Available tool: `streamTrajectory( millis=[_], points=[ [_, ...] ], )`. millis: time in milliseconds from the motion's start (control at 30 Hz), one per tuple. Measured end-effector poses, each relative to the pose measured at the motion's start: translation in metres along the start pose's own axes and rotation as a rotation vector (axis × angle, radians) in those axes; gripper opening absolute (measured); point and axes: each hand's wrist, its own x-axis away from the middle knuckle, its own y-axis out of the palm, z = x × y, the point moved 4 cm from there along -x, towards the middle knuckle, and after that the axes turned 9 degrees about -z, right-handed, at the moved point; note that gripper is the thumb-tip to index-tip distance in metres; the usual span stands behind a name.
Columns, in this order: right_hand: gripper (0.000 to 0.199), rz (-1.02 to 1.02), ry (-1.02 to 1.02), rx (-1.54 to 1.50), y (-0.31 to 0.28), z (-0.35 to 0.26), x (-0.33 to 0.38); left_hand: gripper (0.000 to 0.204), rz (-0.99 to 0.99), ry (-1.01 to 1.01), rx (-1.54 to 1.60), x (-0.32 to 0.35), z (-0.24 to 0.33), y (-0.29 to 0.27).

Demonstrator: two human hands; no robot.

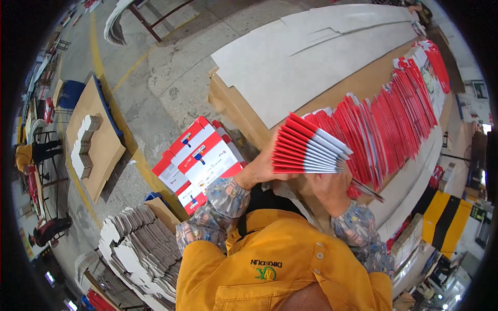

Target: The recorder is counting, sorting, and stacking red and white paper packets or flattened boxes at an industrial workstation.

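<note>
Head view: we are clamping a fanned red-and-white bundle (307,147) in our left hand (263,165) and right hand (331,191) at the worktop (363,83); stacked boxes (207,158) are looking finished, the long red row (381,129) apparently awaiting handling.

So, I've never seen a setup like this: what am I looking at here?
There is no machine: a person works with bare hands. This single picture comes from a wide fisheye camera on their head, looking down, so straight edges bend near the rim. The left fingers and right fingers hold a fanned bundle of red-and-white flat pieces. Beyond, a brown work surface bears large white sheets and a long row of mostly red pieces. To the left are red-and-white cartons.
</note>
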Motion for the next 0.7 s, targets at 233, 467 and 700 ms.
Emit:
streamTrajectory(
  millis=[233, 467, 700],
  points=[
    [0.026, 0.053, -0.045, -0.12, -0.039, -0.023, -0.008, 0.074, 0.219, 0.211, -0.013, -0.004, 0.051, 0.002],
    [0.087, 0.29, -0.036, -0.558, -0.119, -0.047, -0.01, 0.063, 0.355, -0.045, -0.165, -0.001, 0.118, 0.013],
    [0.088, 0.215, -0.207, 0.033, -0.164, -0.086, -0.038, 0.053, 0.467, 0.055, -0.464, 0.001, 0.16, 0.042]
  ],
)
